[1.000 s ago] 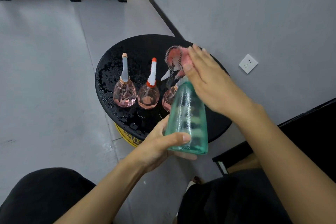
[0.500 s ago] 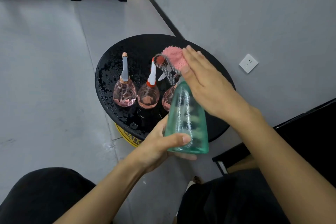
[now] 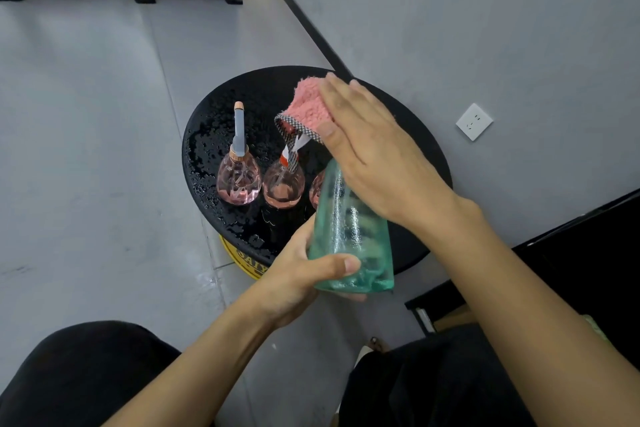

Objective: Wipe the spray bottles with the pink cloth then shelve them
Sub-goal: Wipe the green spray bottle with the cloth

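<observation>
left hand wrapped round the base of the green spray bottle, thumb across its front, holding it in the air over the near edge of the round black table, slightly tilted

right hand flat, fingers straight, pressing the pink cloth onto the bottle's top; spray head hidden under cloth and palm

three pink bottles in a row on the table, toward its near left edge: left pink bottle with grey nozzle, middle pink bottle partly behind the cloth's checked trim, third pink bottle mostly hidden by the green one

table top covered in droplets; wall socket beyond the table's right edge
</observation>
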